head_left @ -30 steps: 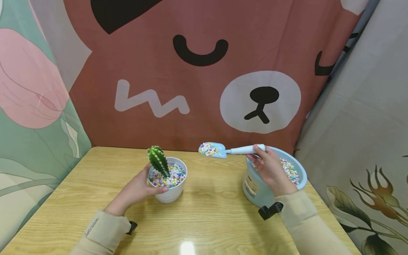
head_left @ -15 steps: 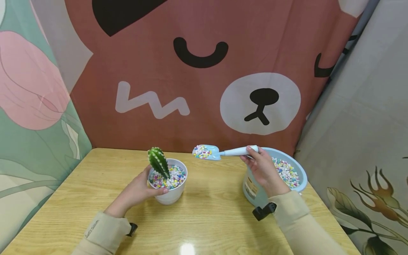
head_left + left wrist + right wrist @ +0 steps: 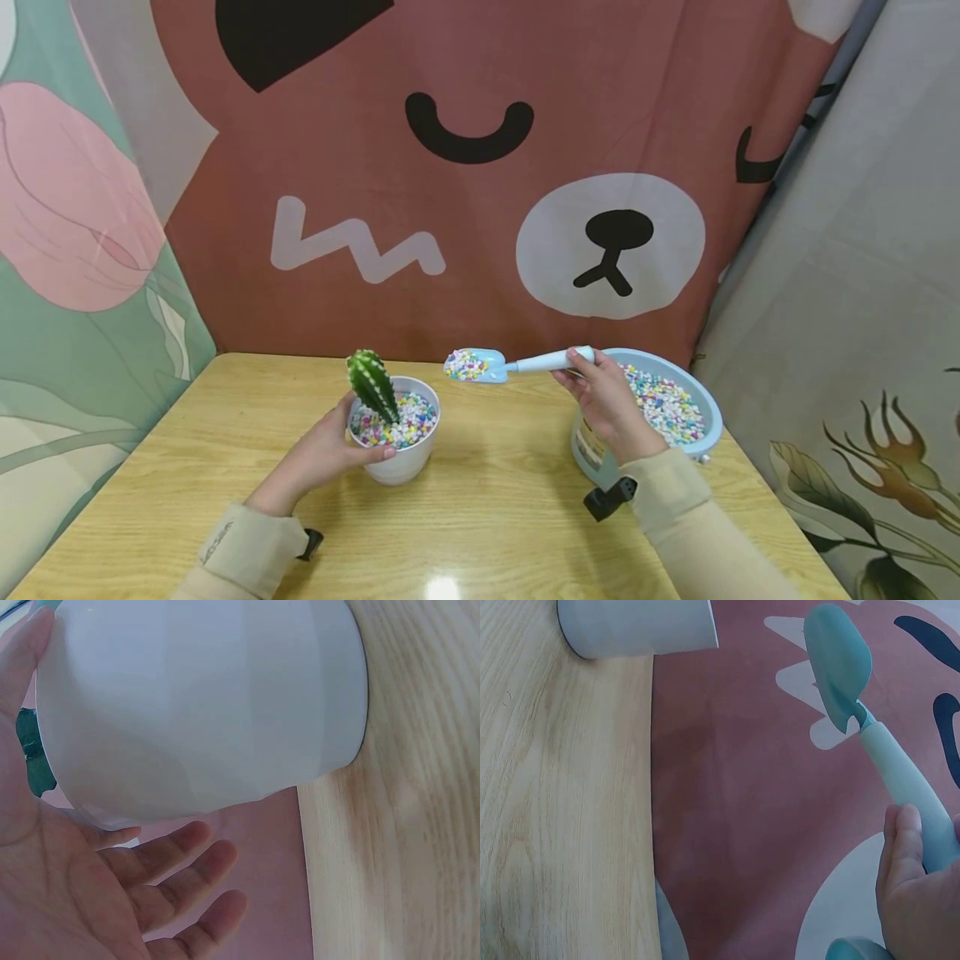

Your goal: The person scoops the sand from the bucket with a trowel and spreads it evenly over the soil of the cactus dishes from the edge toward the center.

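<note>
A white flower pot (image 3: 399, 467) stands on the table, filled with multicoloured pebbles (image 3: 414, 419). A green cactus (image 3: 372, 387) leans left out of it. My left hand (image 3: 322, 454) holds the pot at its left side, thumb at the front of the rim; in the left wrist view the other fingers (image 3: 180, 862) lie partly off the wall. My right hand (image 3: 606, 406) grips the pale handle of a light blue scoop (image 3: 486, 365), level in the air, its blade loaded with pebbles. The right wrist view shows the scoop's underside (image 3: 838, 660).
A light blue bucket (image 3: 708, 408) of the same pebbles stands on the right, partly behind my right hand. The wooden table (image 3: 480, 517) ends at a hanging cloth (image 3: 480, 308) with a bear print. A grey patterned curtain (image 3: 825, 333) hangs on the right.
My right hand has moved left with the loaded scoop, away from the bucket and closer to the pot. More of the bucket's pebbles show. The left hand stays on the pot.
</note>
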Tool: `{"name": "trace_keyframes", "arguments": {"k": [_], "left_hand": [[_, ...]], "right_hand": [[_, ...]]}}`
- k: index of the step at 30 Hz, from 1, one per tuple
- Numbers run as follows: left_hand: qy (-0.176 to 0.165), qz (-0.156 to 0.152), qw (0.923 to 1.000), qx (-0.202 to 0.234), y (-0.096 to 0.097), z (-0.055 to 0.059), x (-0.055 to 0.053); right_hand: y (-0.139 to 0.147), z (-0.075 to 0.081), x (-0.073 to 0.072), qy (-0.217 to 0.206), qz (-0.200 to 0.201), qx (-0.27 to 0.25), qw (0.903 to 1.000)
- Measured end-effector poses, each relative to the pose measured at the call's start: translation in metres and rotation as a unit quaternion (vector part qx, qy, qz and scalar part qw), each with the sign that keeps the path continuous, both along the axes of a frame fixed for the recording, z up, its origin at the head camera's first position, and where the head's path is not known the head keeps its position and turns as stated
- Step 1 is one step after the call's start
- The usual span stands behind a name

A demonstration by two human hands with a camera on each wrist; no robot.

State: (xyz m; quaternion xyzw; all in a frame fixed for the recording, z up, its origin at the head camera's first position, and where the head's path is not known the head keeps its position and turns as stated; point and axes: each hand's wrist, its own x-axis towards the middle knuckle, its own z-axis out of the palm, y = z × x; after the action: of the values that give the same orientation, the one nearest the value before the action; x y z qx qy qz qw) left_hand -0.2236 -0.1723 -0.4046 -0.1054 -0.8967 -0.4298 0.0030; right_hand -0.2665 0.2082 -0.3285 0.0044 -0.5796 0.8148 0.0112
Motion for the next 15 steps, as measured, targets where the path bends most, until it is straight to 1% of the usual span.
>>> {"name": "trace_keyframes", "arguments": {"k": [8, 15], "left_hand": [[0.005, 0.003, 1.0000, -0.005, 0.0007, 0.0001, 0.0002], [-0.007, 0.008, 0.9999, -0.007, 0.0006, 0.0011, 0.0025]], "right_hand": [[-0.0052, -0.0011, 0.0007, 0.004, 0.000, 0.012, 0.9999], [-0.0086, -0.0033, 0.0001, 0.002, 0.007, 0.025, 0.9997]]}}
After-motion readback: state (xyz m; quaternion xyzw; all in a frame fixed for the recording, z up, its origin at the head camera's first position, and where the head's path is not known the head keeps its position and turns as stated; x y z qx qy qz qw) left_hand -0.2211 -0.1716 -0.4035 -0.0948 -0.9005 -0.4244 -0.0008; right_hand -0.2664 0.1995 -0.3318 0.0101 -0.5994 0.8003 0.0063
